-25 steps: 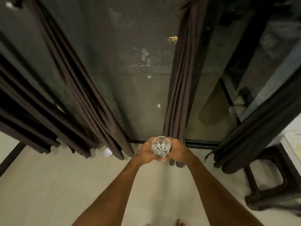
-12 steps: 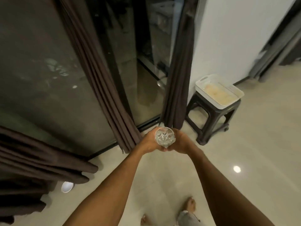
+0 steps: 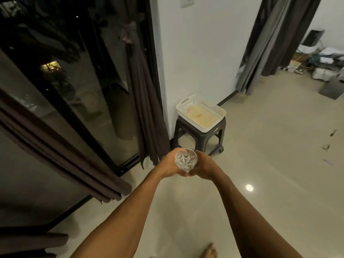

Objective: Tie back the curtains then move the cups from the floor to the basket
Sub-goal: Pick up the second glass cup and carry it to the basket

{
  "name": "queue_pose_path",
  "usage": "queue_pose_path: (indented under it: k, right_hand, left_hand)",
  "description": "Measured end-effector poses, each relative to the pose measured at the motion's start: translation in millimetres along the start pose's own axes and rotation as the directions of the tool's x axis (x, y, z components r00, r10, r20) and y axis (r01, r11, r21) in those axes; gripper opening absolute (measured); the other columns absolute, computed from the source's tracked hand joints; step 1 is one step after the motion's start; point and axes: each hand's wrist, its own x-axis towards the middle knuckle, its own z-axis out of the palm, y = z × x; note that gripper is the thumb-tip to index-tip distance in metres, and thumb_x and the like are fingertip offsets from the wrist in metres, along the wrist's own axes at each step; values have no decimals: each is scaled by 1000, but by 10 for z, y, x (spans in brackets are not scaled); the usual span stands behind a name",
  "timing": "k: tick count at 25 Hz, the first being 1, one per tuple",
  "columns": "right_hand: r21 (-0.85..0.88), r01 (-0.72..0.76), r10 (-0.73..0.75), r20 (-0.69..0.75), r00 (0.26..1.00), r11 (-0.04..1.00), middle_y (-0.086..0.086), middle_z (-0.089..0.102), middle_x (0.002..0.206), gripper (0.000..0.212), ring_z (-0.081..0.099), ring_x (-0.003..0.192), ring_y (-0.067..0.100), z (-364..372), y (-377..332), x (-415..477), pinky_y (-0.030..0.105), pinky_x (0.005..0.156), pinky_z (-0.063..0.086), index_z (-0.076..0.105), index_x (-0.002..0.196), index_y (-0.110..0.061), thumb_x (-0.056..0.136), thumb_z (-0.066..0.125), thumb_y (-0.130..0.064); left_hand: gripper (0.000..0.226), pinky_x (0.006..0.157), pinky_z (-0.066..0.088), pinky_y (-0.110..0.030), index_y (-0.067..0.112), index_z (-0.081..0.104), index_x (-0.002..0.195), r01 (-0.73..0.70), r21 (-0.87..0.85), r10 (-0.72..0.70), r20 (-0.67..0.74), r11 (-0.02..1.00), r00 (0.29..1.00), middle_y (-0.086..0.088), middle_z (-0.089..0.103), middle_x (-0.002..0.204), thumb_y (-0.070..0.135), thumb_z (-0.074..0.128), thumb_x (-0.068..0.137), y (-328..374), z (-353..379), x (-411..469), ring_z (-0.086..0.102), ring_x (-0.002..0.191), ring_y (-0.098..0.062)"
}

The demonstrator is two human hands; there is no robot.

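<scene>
The left hand (image 3: 168, 165) and the right hand (image 3: 204, 167) hold one clear glass cup (image 3: 185, 160) together, in the air above the floor (image 3: 270, 164). The fingers of both hands are curled around the sides of the cup, and its mouth points up to the camera. The white basket (image 3: 220, 113) stands on a dark stool (image 3: 199, 135) beside the white wall (image 3: 201, 53), a little beyond the cup. A dark curtain (image 3: 147, 101) hangs in a bundle between the glass door (image 3: 83, 86) and the wall. A bare foot (image 3: 210, 251) shows at the bottom edge.
</scene>
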Motion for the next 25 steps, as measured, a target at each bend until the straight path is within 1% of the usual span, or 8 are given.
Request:
queue_pose_path:
  k: [3, 5, 8, 11, 14, 17, 22, 25]
  right_hand:
    - [48, -14, 16, -30, 999, 999, 3, 69, 117, 73, 68, 101, 21, -450, 408, 83, 43, 86, 59, 57, 129, -21, 63, 88, -19]
    - [40, -20, 22, -27, 999, 999, 2, 71, 112, 68, 70, 94, 20, -739, 645, 159, 40, 78, 62, 60, 124, -22, 62, 87, -19]
    - [18, -22, 23, -63, 998, 1000, 6, 69, 118, 66, 67, 104, 25, -1122, 849, 247, 39, 88, 58, 60, 128, -15, 67, 86, -15]
    - [25, -21, 23, -60, 998, 999, 9, 66, 125, 63, 63, 111, 26, -1354, 1019, 463, 34, 88, 53, 58, 131, -11, 73, 83, -12]
    - [35, -32, 33, -37, 999, 999, 9, 64, 128, 66, 62, 113, 28, -1637, 1144, 925, 37, 91, 54, 55, 134, -12, 74, 82, -13]
    - [40, -38, 39, -35, 999, 999, 8, 66, 124, 69, 63, 110, 28, -1938, 1185, 1471, 43, 92, 55, 57, 131, -15, 68, 85, -14]
    - [36, -40, 40, -13, 999, 999, 8, 63, 126, 68, 58, 116, 28, -2402, 1143, 2348, 34, 93, 50, 56, 130, -12, 68, 85, -11]
    - [5, -32, 32, -3, 999, 999, 7, 62, 130, 75, 56, 119, 28, -2569, 1081, 2900, 39, 99, 48, 52, 134, -13, 67, 86, -16]
  left_hand:
    - [85, 95, 49, -34, 25, 50, 131, -32, 19, 31, 19, 999, 999, 6, 62, 118, 10, 90, 57, 340, 274, 379, 57, 112, -15]
    - [89, 97, 51, -39, 28, 50, 130, -39, 28, 38, 20, 999, 999, 6, 62, 121, 13, 91, 53, 559, 449, 625, 57, 115, -17]
    - [93, 98, 50, -44, 29, 49, 131, -58, 37, 56, 44, 998, 997, 6, 62, 122, 20, 91, 49, 812, 638, 1021, 56, 116, -18]
    - [93, 100, 48, -44, 29, 48, 132, -68, 51, 66, 46, 996, 997, 5, 60, 124, 18, 92, 51, 956, 716, 1378, 54, 118, -17]
    - [91, 102, 47, -44, 24, 47, 133, -75, 46, 73, 40, 996, 997, 3, 59, 127, 16, 91, 54, 1094, 690, 1908, 54, 120, -19]
    - [87, 103, 45, -42, 22, 47, 133, -79, 30, 78, 35, 996, 996, 3, 58, 128, 13, 90, 58, 1294, 536, 2461, 53, 119, -18]
    - [90, 105, 43, -38, 24, 45, 133, -29, 3, 29, 18, 1000, 999, 6, 57, 129, 16, 91, 56, 1468, 169, 3300, 51, 121, -16]
    - [94, 104, 44, -36, 26, 46, 133, 4, -7, -4, -27, 1000, 1000, 9, 58, 127, 19, 93, 52, 1483, -72, 3761, 52, 120, -15]
